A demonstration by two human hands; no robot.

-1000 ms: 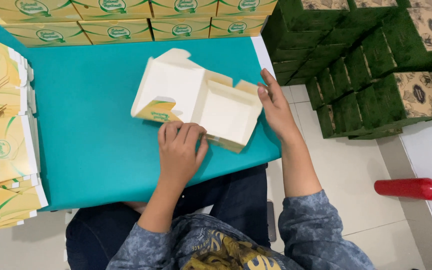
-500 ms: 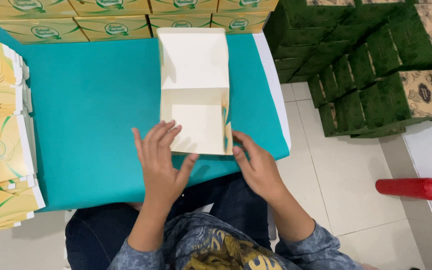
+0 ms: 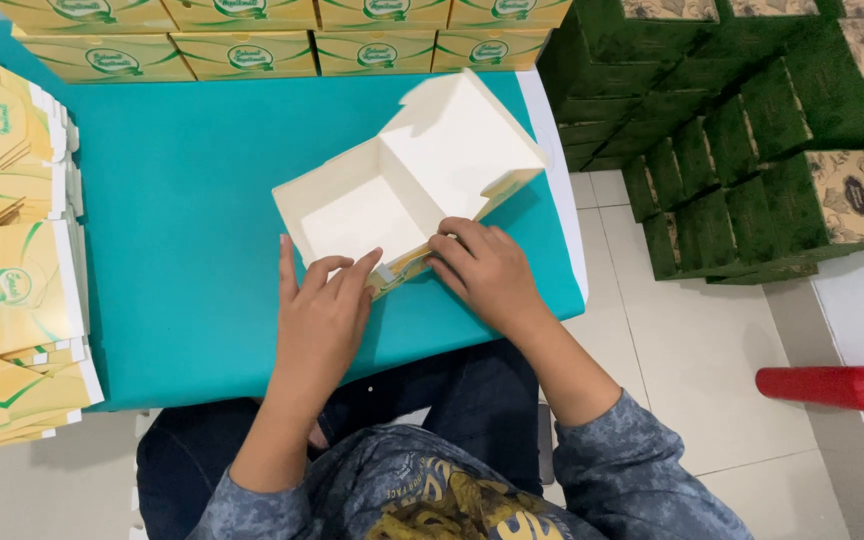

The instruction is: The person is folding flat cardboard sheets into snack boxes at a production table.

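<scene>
left of the teal table (image 3: 182,200), flat yellow box blanks (image 3: 12,290) lie stacked along its edge; at the table's far edge stands a row of finished yellow boxes (image 3: 282,35). near the table's front right corner a cream cardboard box (image 3: 407,185) sits open, lid flap raised. the left hand (image 3: 322,320) rests fingers stretched and flat against the box's near wall, gripping nothing. the right hand (image 3: 487,275) curls its fingers on the box's near corner, pressing rather than clasping. right of the table, green boxes (image 3: 752,130) are piled; a red cylinder (image 3: 827,387) lies on the floor
</scene>
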